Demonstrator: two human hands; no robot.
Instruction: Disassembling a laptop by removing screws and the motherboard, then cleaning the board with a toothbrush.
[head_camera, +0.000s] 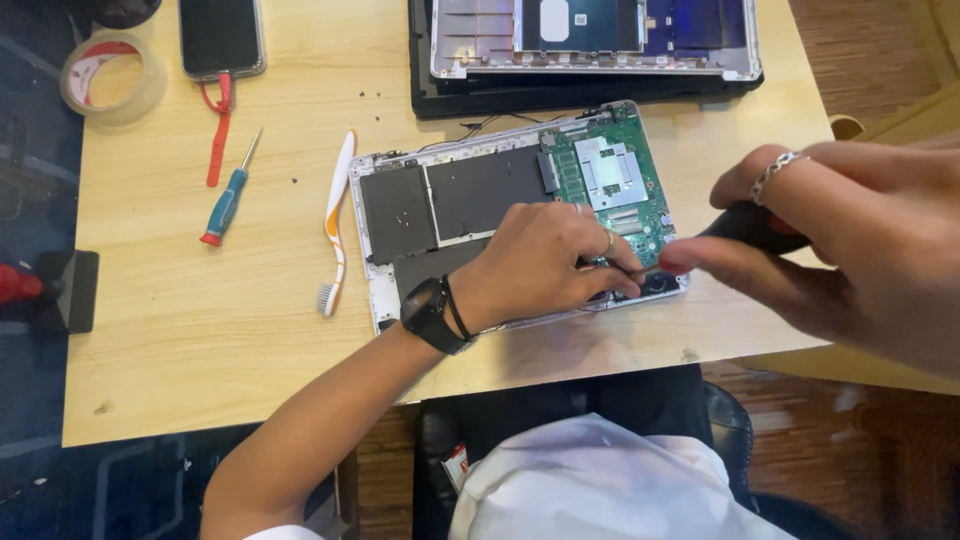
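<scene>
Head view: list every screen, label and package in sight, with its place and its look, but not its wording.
Dark-screened smartphone: top left of the wooden table, a rectangle with a clear rim, screen off.
White sticker: on the open grey laptop shell at the top edge, a small rounded rectangle.
Red-and-white label: on the black chair below the table edge, partly hidden.
No packages show.
</scene>
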